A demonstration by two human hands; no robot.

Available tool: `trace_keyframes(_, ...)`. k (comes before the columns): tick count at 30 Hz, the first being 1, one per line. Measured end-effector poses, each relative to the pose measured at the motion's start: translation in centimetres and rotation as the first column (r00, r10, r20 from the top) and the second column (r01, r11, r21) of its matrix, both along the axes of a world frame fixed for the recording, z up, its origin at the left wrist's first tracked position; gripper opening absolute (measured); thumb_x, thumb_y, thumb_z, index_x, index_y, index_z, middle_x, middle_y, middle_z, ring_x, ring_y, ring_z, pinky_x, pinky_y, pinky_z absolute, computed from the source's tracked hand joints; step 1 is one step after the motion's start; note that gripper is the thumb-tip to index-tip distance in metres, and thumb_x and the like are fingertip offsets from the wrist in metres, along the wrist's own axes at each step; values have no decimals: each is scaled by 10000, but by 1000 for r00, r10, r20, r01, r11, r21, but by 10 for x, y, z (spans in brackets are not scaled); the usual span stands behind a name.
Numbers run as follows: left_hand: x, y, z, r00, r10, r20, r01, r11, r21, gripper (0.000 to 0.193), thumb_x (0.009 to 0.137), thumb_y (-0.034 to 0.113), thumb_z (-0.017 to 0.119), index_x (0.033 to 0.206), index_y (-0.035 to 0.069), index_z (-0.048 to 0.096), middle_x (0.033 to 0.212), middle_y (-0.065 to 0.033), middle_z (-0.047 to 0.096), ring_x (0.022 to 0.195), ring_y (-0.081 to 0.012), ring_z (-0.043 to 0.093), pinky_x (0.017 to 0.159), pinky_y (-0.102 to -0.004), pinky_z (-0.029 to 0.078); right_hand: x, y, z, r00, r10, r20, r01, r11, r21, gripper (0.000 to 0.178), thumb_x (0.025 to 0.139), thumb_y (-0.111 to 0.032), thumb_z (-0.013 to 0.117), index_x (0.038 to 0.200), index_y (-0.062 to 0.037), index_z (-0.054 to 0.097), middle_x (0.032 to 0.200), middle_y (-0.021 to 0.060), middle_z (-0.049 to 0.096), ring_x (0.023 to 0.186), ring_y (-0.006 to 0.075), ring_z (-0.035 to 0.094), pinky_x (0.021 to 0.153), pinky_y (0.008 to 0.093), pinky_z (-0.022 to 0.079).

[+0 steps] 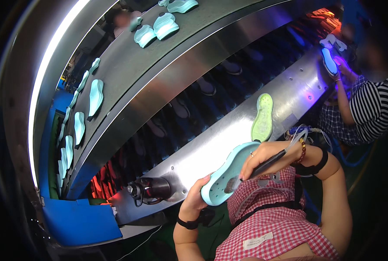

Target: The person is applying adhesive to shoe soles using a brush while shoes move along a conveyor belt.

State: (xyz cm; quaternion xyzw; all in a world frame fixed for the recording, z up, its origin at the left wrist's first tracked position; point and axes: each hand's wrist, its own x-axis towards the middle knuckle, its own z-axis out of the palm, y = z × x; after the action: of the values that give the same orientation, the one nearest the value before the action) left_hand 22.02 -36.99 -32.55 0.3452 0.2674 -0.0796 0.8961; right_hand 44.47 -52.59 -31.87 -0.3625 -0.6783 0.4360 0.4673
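Observation:
A light blue shoe sole is held tilted in front of me, its hollow inner side facing up. My left hand grips its lower left edge, fingers partly hidden beneath it. In my right hand is a brush with a dark handle and a thin tube at its back end. The bristles lie against the inside of the sole near its lower end. Just beyond my right hand, a yellow-green sole rests on the metal bench.
A black bottle lies on the bench at left. Behind it, shoes sit in a dark lower channel. Light blue soles line the curved upper belt. At right, a co-worker in a striped sleeve holds a sole in violet light.

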Motion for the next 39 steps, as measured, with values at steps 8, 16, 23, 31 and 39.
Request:
trace_keyframes(8,-28,18,-12,997,71,18,-73,987,140,675,783,417,473,1235,-72,369,1076,-222,534,817,-305,609,621,-421,536,-11,-12,-14,966,-198,-167,197,980,-20,199,777,-49,627,969,3,611,991,136,626,942,220,601,833,291,474)
trace_keyframes(16,-29,17,-18,822,539,183,-529,842,-106,670,850,542,295,1189,-5,483,1129,-177,551,981,-344,560,764,-489,481,-24,-26,-5,974,-221,-48,220,975,-32,198,730,-78,669,917,-19,647,967,104,638,906,198,592,798,284,466)
trace_keyframes(23,24,-19,-63,770,547,329,-428,825,-370,918,742,766,129,1324,74,287,1259,-204,412,1120,-368,427,957,-498,328,-43,4,-41,811,-578,-88,554,808,-200,174,685,-109,685,836,-26,669,783,86,615,770,155,569,671,254,454)
trace_keyframes(31,20,-12,-72,649,636,417,-684,728,-45,761,830,659,204,1217,37,411,1138,-133,517,1039,-283,495,912,-432,378,-67,0,-47,813,-545,205,449,810,378,147,650,-139,662,779,-72,642,705,59,597,722,220,571,636,319,468)
trace_keyframes(39,38,-38,-42,617,644,451,-713,700,-24,750,817,675,243,1208,55,401,1039,-97,527,969,-251,503,895,-414,376,-43,3,-23,854,-513,-85,519,852,76,182,680,-120,665,843,-40,661,771,103,615,749,220,577,641,313,461)
